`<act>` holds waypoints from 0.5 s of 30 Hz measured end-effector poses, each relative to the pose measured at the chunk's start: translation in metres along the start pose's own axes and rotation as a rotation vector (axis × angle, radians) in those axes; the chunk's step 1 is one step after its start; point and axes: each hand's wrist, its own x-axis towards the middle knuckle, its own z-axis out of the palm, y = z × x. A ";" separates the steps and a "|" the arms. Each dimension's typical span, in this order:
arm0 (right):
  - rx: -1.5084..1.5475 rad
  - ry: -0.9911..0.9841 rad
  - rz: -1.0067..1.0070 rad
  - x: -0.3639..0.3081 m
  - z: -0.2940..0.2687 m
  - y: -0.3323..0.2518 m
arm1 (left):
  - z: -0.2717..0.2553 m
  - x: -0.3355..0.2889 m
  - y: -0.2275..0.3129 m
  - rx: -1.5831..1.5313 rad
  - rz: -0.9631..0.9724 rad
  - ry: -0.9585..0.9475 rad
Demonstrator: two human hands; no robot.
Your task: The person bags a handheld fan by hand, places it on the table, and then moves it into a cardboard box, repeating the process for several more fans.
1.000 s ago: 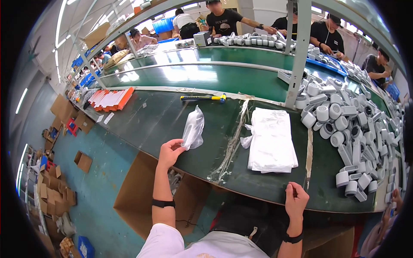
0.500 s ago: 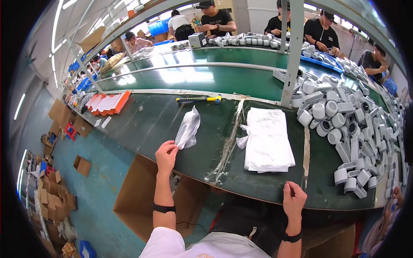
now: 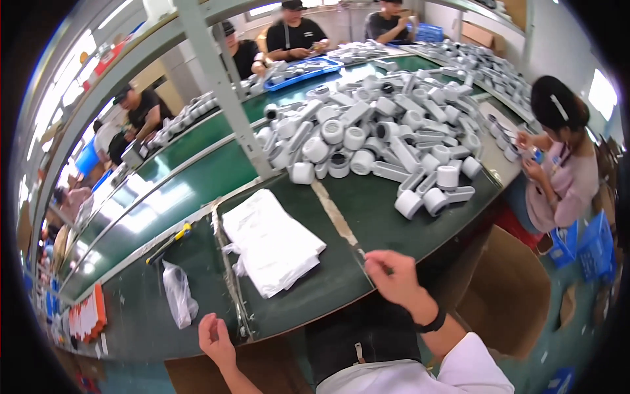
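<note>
My left hand [image 3: 218,341] is at the table's front edge, fingers loosely curled and holding nothing visible. A filled clear plastic bag [image 3: 178,295] lies just beyond it; what is inside does not show clearly. My right hand [image 3: 396,279] hovers over the front edge, right of a stack of white plastic bags [image 3: 272,243]. Its fingers are bent and a little apart, with nothing plainly in them. Beyond it spreads a big heap of grey-white plastic parts [image 3: 367,131], each with a round cup-like head and a flat handle.
A yellow-and-black hammer [image 3: 169,243] lies behind the filled bag. Orange-and-white sheets [image 3: 87,315] are at the far left. A metal post [image 3: 226,92] stands behind the white stack. A person [image 3: 558,151] works at the right; others sit across the green belt [image 3: 157,190]. Cardboard boxes [image 3: 505,289] stand below.
My view has swung right, towards the heap. My left hand has let go of the filled bag, which stays on the table. My right hand has reached forward, closer to the heap.
</note>
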 end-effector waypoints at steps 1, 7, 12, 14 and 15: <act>-0.073 0.089 -0.021 0.008 -0.018 0.001 | 0.008 0.000 -0.001 0.020 -0.095 -0.072; -0.745 0.361 -0.033 0.050 -0.147 0.061 | 0.018 -0.003 -0.001 0.106 -0.010 -0.087; -1.013 0.241 -0.059 0.080 -0.204 0.100 | 0.022 0.001 -0.008 0.054 -0.024 -0.091; -1.020 0.172 -0.070 0.089 -0.202 0.107 | 0.015 0.001 -0.011 0.053 -0.021 -0.061; -0.981 0.097 0.039 0.094 -0.194 0.109 | 0.009 0.000 -0.010 0.046 -0.035 -0.063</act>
